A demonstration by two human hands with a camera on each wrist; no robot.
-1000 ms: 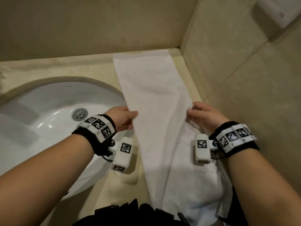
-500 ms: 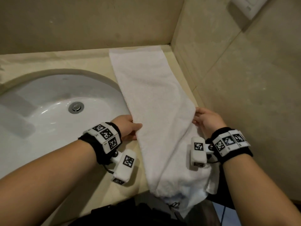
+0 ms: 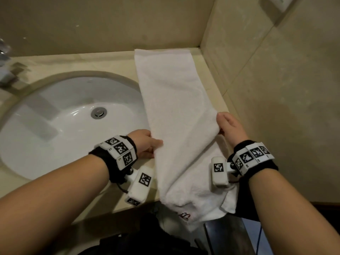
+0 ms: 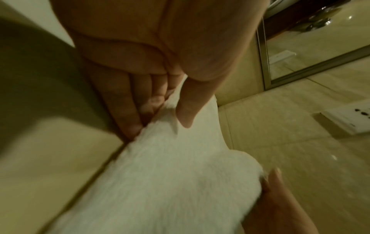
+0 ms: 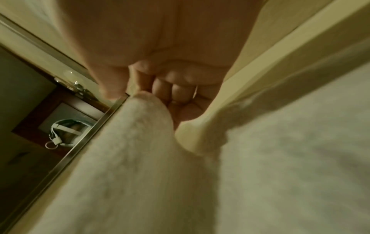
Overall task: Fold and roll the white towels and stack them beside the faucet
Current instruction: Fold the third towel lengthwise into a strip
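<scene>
A long white towel (image 3: 174, 100) lies folded lengthwise on the beige counter (image 3: 73, 61), stretching from the back wall to the front edge, where its near end hangs over. My left hand (image 3: 147, 146) pinches the towel's left edge, thumb on top and fingers beneath, as the left wrist view shows on the towel (image 4: 160, 182). At the right edge my right hand (image 3: 228, 126) grips a lifted fold of the towel (image 5: 140, 142). The faucet (image 3: 4, 57) is barely visible at the far left.
A white oval sink (image 3: 55, 129) with a metal drain (image 3: 98, 112) lies left of the towel. Tiled walls close the back and right sides. A wall socket plate (image 3: 281, 2) sits high on the right wall. Dark clothing shows below the counter edge.
Both hands have drawn the towel's near part up onto the counter, so less of it hangs over the front edge. The grips on both edges have stayed.
</scene>
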